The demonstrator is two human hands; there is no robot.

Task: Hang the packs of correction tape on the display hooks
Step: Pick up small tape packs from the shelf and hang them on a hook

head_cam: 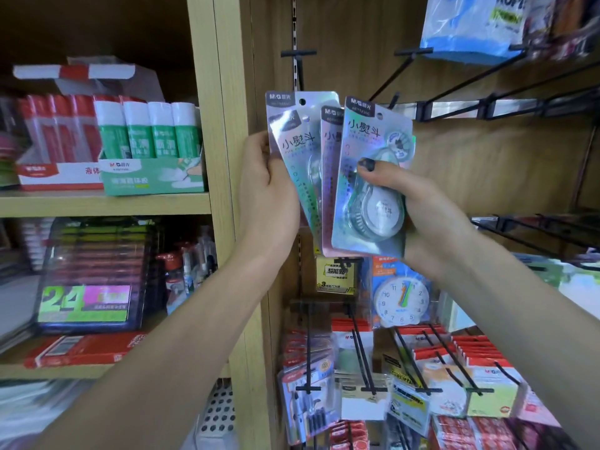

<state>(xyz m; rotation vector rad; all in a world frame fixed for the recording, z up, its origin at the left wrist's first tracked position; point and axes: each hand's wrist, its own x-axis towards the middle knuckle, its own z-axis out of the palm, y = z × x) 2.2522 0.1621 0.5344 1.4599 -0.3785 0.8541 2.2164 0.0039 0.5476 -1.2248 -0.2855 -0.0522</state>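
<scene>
1. Holographic card, silvery with pink and mint tints, makes up the packs of correction tape [324, 177], which are fanned out in front of the wooden display wall and held up between both hands.
2. The left hand [269, 186] grips the left edge of the fan, thumb on the front of the rear packs, fingers hidden behind them.
3. The right hand [418, 203] pinches the front pack [373, 177]: its thumb, with a dark nail, presses across the clear blister over the tape dispenser, and the fingers wrap behind the card.
4. The two hands are near each other, joined only through the packs.
5. Each pack has a punched hole near its top; none is on a hook.
6. Up and to the right of the right hand, empty black display hooks [461, 89] jut from the wall.
7. Below both hands, lower hooks carry a toy clock pack [402, 300] and red-topped stationery.
8. Left of the left hand, shelves hold green-and-white glue sticks [152, 131].
</scene>
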